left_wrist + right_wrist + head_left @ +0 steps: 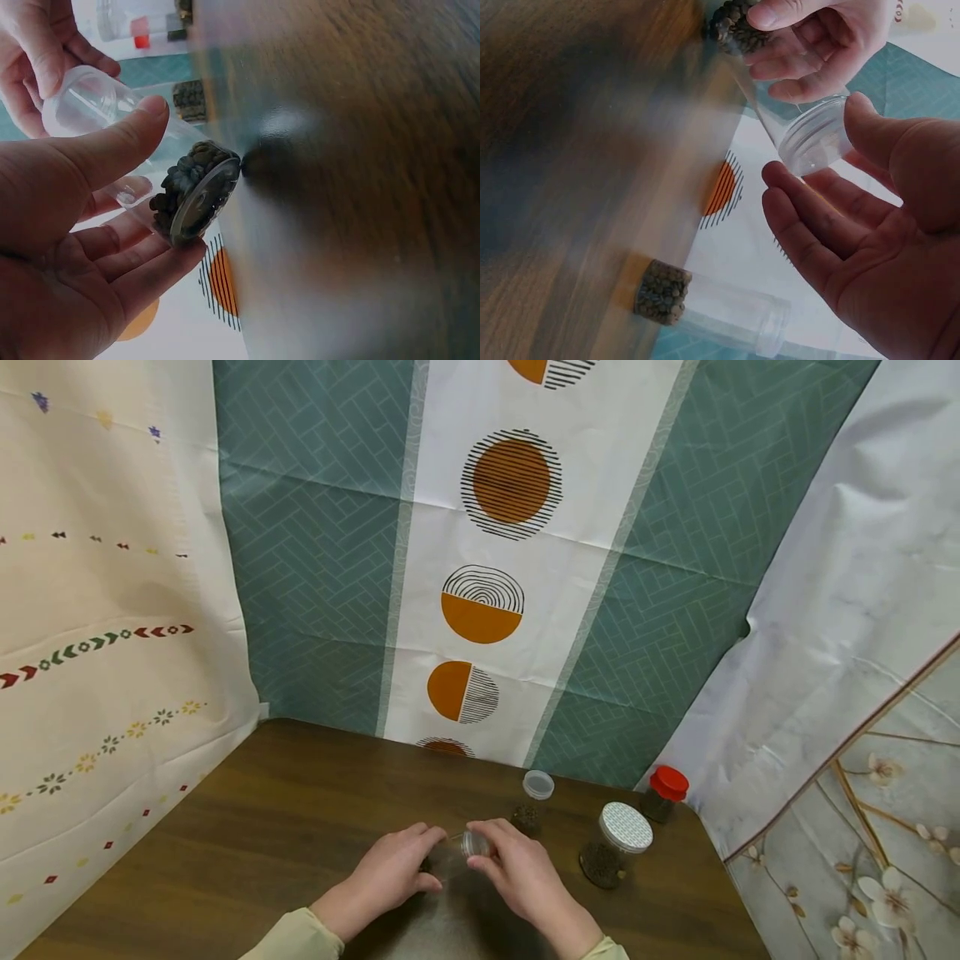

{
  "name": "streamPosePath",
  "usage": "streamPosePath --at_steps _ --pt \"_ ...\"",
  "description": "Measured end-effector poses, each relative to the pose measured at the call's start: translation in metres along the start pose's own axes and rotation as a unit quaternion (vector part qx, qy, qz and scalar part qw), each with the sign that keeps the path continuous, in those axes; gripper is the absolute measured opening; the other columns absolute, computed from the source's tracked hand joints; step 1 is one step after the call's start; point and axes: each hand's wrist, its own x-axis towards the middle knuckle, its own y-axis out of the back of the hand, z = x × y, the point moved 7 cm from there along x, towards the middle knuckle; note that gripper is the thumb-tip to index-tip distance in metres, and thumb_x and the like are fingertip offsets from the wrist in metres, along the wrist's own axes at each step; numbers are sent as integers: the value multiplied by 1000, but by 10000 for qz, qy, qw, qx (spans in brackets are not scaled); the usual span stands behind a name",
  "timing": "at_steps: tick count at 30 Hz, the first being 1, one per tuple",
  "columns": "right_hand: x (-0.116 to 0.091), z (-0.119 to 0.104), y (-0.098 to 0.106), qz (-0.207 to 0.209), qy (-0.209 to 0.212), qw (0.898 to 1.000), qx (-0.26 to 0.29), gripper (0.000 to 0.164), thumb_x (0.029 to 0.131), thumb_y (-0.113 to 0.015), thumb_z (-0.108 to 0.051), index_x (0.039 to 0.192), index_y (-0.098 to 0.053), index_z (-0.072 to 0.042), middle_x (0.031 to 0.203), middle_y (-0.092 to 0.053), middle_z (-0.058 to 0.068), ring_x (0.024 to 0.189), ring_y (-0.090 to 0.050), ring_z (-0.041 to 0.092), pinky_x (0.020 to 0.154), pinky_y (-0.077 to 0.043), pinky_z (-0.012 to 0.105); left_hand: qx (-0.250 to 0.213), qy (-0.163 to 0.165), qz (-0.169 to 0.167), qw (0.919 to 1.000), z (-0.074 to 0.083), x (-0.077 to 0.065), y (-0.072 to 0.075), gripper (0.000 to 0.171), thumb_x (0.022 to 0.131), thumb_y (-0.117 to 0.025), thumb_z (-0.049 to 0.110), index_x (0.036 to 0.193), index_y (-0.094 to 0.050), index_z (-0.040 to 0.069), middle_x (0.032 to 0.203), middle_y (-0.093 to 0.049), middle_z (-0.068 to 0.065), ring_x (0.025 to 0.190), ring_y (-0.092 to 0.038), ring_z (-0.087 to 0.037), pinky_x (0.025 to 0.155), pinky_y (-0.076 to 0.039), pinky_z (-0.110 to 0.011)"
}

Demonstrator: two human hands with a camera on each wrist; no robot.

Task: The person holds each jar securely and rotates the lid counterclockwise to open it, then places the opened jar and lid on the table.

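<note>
A clear plastic jar with dark, bean-like pieces heaped at its bottom is tilted between the two hands, close over the table. My left hand grips the jar's body, its thumb on one side and fingers around the other. At the upper end, my right hand pinches the clear ribbed lid between thumb and fingers. The lid sits over the jar's mouth. Toward the base, the jar's bottom edge is right at the wood in the left wrist view.
Beyond the right hand stands a clear-lidded jar with dark contents. Farther right are a larger jar with a white patterned lid and a red-lidded jar. A patterned cloth hangs behind the brown wooden table.
</note>
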Motion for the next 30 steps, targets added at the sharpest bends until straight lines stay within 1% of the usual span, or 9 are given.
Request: streamPosePath --at_steps 4,6,14,17,20,23,25,27,30 --pt "-1 -1 -1 -125 16 9999 75 44 104 -80 -28 145 -67 -22 136 -70 0 103 -74 14 81 -61 36 3 61 -25 10000 -1 -1 -2 61 85 -98 31 133 -70 5 109 -69 -5 86 -67 -18 74 -58 -42" --pt "0 -1 -2 -178 24 9998 107 44 104 -80 -26 146 -66 -23 138 -69 0 105 -75 16 82 -62 36 13 62 -9 10000 -2 -2 -2 61 85 -98 30 133 -70 5 108 -69 -4 85 -67 -18 73 -58 -41" --pt "1 -1 -3 -312 -1 9994 121 49 103 -81 -15 148 -64 -25 144 -65 -1 111 -73 17 84 -61 37 43 -81 234 9997 -2 -4 -3 60 84 -99 29 130 -69 5 101 -64 -1 77 -60 -12 68 -55 -36" --pt "1 0 -2 -289 -25 9995 94 53 103 -81 -20 152 -62 -26 150 -61 -2 117 -71 19 88 -61 42 4 -111 269 9996 -2 -4 -3 60 84 -98 28 130 -69 4 101 -65 -2 77 -59 -11 68 -54 -36" --pt "1 1 -2 -231 -156 9996 45 56 104 -80 -33 155 -60 -25 152 -60 -2 122 -71 23 92 -60 49 -4 -121 277 9995 -2 -4 -3 60 84 -98 28 131 -69 4 102 -66 -3 78 -59 -11 68 -54 -36" --pt "3 2 -1 -189 -401 9990 48 56 104 -77 -45 154 -62 -23 147 -63 0 116 -73 23 90 -60 51 22 -123 278 9995 -2 -4 -2 60 84 -98 28 131 -69 4 102 -65 -2 78 -59 -11 68 -54 -36" --pt "4 3 -1 -184 -579 9982 9 56 105 -75 -50 152 -64 -21 138 -67 1 103 -73 20 84 -59 49 40 -125 283 9995 -2 -4 -2 60 84 -98 29 131 -69 4 102 -65 -1 78 -59 -12 69 -54 -36" --pt "6 4 -1 -190 -744 9970 -37 56 105 -73 -52 149 -67 -19 130 -69 2 93 -70 15 79 -58 47 66 -136 287 9995 -1 -5 -2 61 84 -98 29 131 -69 4 101 -64 -1 78 -59 -12 69 -54 -36" --pt "9 4 -2 -197 -924 9954 -165 54 105 -72 -53 145 -69 -17 120 -71 0 86 -64 12 75 -56 45 91 -145 294 9994 -1 -4 -1 61 84 -98 29 131 -69 4 102 -65 -1 79 -60 -13 69 -55 -36"
